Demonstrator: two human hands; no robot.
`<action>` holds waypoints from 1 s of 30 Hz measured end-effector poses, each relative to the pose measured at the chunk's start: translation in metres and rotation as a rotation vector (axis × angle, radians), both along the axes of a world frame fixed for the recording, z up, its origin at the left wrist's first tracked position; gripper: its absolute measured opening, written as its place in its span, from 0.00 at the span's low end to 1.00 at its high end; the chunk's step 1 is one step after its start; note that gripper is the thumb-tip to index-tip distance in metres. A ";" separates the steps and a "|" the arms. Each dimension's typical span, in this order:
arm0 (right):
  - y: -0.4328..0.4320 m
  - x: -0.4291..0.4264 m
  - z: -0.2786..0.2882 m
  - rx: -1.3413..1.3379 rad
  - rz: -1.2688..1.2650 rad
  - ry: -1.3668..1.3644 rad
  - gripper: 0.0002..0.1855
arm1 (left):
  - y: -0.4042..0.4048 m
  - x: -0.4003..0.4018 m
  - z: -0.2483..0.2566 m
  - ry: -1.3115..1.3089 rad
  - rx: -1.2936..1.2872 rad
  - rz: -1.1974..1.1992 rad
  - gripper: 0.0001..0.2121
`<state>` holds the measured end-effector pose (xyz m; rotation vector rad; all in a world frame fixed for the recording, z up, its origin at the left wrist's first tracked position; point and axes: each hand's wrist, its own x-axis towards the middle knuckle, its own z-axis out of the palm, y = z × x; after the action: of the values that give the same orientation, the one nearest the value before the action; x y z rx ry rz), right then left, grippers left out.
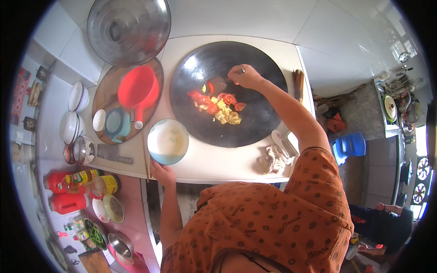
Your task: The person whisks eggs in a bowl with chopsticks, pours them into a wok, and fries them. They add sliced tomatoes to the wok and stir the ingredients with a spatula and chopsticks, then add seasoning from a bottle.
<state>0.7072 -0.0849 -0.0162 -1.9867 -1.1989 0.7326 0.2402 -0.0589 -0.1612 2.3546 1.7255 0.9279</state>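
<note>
My right hand is closed around the handle of a metal spatula above a large black wok. The spatula's blade reaches down to the tomato slices. Beside them lie pieces of scrambled egg, gathered in the wok's middle. A white bowl with a pale blue outside stands left of the wok on the counter, with slight residue inside. At the counter's front edge, my left hand is right beside the bowl's base; whether its fingers grip the bowl cannot be made out.
On a round wooden board are a red plastic ladle, a teal cup and a small white bowl. A cleaver and thin chopsticks lie nearby. A crumpled cloth is at right. Another person stands far right.
</note>
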 end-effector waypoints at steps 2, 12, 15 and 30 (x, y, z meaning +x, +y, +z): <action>-0.017 0.033 -0.007 -0.127 0.100 -0.246 0.10 | 0.000 0.005 0.002 -0.015 -0.004 -0.015 0.23; -0.115 0.069 -0.030 -0.312 -0.044 0.440 0.17 | 0.003 0.000 -0.007 0.005 0.011 -0.023 0.24; -0.078 -0.003 -0.059 -0.118 -0.493 0.888 0.15 | 0.003 -0.004 -0.005 0.001 0.031 -0.056 0.24; -0.104 0.062 -0.003 -0.292 -0.448 0.336 0.09 | -0.001 0.002 -0.002 0.002 -0.016 -0.004 0.23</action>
<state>0.7690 -0.1894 -0.0196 -2.1487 -0.4458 0.9933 0.2426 -0.0597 -0.1629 2.3489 1.7215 0.9089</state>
